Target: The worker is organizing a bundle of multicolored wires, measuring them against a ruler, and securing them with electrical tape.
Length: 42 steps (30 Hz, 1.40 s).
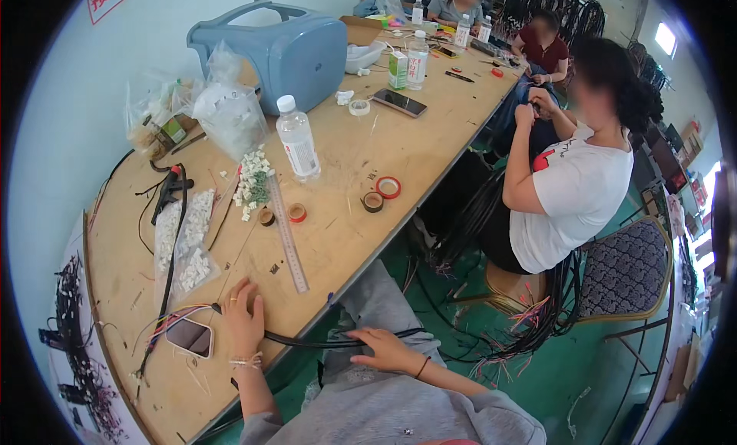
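Now, left fingers (pixel 247 297) spread flat, pinning a black cable (pixel 307 342) to the near edge of the wooden table (pixel 430 149), not curled round it. Left hand (pixel 244 320) resting beside a phone (pixel 190 337) lying screen-up, with loose coloured wires (pixel 178 315) fanning out just past it. Right hand (pixel 384 350) off the table edge, over the lap, fingers draped loosely on the same cable, palm down, nothing clenched (whether any fingertip hooks beneath it, cannot tell).

Cable running from under the left palm, across the gap, beneath the right hand and away toward the floor. Looks slim, light, floppy yet springy enough to hold a curve; smooth sheath, probably slippery. Best taken by pinching the sheath close to the table edge, clear of the bare wire ends.

Further out on the table: a steel ruler (pixel 288 236) lying lengthwise, a heap of small white connectors (pixel 253 180), clear bags of more connectors (pixel 184 241), a water bottle (pixel 297 139) upright, tape rolls (pixel 388 187), a blue plastic stool (pixel 280 49) on its side. Table top scratched and worn. Green floor (pixel 553 372) strewn with cable bundles. Seated just beside, a person in a white shirt (pixel 576 191) busy with both hands; others at the far end.
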Motion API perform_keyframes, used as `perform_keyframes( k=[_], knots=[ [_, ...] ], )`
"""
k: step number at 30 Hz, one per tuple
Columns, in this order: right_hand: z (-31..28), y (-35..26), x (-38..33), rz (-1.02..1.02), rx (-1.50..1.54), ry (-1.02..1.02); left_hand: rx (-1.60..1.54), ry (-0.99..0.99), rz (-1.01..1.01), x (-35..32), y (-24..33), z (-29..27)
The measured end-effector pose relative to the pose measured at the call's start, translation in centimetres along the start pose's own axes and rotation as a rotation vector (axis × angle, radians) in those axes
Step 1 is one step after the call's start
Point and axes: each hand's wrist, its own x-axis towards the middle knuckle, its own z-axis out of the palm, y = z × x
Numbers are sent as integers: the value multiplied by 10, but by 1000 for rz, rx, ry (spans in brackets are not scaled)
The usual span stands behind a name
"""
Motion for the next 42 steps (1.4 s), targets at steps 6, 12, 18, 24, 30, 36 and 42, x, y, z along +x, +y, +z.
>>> perform_keyframes(
  k=[6,12,18,24,30,36,42],
  knots=[
    [6,9,5,-38,5,152,14,329,100,-17,26,-22],
    [-21,12,-8,-25,108,208,-432,-128,-357,-106,50,-1],
    [-24,8,-23,-119,181,189,-1447,-123,-749,-103,71,16],
    [-30,7,-46,-199,205,282,-1680,169,-489,-80,80,-6],
    [-24,30,-55,-84,179,260,-1725,607,-336,-21,74,-65],
    [-17,16,-46,-103,123,273,-1751,531,-161,-4,90,-78],
    [-14,19,-42,-51,70,235,-1584,449,-79,1,91,-77]
  ],
)
